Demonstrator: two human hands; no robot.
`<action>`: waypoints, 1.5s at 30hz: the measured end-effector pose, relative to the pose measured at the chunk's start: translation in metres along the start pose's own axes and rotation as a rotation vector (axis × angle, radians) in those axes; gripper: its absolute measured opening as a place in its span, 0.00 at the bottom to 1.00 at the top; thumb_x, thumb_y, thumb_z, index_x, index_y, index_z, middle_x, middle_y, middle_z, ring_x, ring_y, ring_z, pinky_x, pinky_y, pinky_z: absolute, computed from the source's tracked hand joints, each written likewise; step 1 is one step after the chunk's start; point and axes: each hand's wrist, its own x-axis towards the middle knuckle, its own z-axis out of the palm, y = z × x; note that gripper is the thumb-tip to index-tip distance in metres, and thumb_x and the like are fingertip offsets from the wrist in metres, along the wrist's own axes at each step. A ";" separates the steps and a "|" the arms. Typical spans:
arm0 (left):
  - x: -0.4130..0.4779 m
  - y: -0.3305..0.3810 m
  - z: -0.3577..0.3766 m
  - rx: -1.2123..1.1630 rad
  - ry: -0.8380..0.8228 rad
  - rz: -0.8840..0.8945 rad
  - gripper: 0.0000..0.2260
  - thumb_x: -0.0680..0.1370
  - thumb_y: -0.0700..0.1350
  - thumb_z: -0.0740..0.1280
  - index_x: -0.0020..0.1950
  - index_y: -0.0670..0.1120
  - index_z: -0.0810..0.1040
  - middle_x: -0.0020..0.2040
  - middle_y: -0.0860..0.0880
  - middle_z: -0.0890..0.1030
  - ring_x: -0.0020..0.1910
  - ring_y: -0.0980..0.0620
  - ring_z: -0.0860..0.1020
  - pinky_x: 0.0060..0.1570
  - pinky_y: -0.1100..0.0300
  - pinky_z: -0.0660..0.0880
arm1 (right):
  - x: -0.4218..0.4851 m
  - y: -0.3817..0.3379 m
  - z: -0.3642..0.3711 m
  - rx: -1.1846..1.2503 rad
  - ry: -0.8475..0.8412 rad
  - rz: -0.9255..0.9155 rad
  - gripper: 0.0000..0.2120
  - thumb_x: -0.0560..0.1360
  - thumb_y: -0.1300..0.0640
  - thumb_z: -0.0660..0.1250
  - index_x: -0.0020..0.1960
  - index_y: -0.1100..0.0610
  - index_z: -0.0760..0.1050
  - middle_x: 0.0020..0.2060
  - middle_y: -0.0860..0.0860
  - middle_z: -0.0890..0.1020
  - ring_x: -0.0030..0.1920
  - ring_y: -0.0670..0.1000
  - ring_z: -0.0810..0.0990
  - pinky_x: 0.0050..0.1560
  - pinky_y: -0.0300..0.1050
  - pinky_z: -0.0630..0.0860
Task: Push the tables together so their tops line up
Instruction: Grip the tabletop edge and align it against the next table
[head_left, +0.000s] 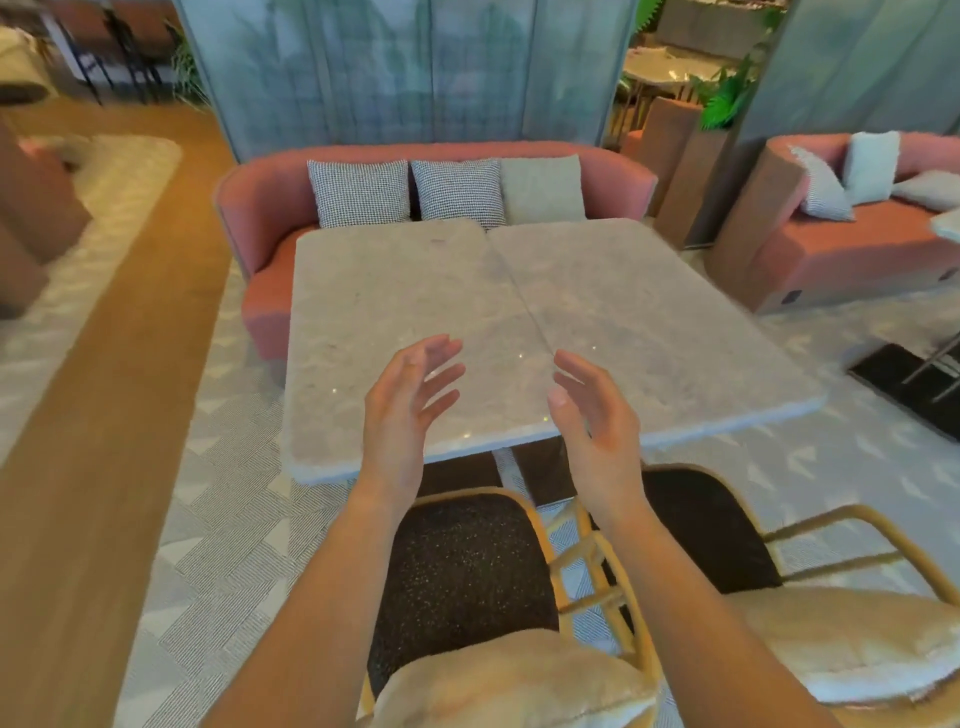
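Note:
Two pale marble-topped tables stand side by side in front of me, the left table and the right table. Their inner edges meet along a thin seam running from the far side toward me. The tops look level with each other. My left hand and my right hand hover above the near edge on either side of the seam, palms facing each other, fingers spread, holding nothing and not touching the tops.
Two rattan chairs with dark seats, the left chair and the right chair, stand between me and the tables. A pink sofa with cushions runs behind the tables. A second sofa sits right; a wooden floor strip lies left.

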 end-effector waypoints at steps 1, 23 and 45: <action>0.004 -0.005 0.002 0.006 0.023 -0.009 0.17 0.81 0.58 0.62 0.62 0.53 0.83 0.63 0.51 0.87 0.64 0.48 0.85 0.66 0.48 0.79 | 0.008 0.008 0.000 0.009 -0.013 0.001 0.26 0.78 0.36 0.67 0.72 0.46 0.75 0.71 0.43 0.79 0.69 0.42 0.79 0.71 0.43 0.75; 0.045 -0.231 -0.051 -0.144 0.557 -0.406 0.25 0.78 0.64 0.66 0.68 0.50 0.81 0.65 0.52 0.86 0.66 0.46 0.83 0.66 0.46 0.78 | 0.071 0.241 0.070 0.300 -0.166 0.541 0.22 0.73 0.33 0.70 0.61 0.43 0.79 0.59 0.48 0.87 0.58 0.48 0.87 0.66 0.48 0.80; 0.146 -0.326 -0.116 -0.605 0.808 -0.358 0.18 0.83 0.57 0.68 0.67 0.49 0.81 0.60 0.48 0.88 0.58 0.49 0.88 0.62 0.49 0.82 | 0.122 0.371 0.099 1.039 0.314 1.089 0.25 0.80 0.43 0.71 0.75 0.50 0.75 0.65 0.55 0.86 0.66 0.59 0.84 0.73 0.60 0.76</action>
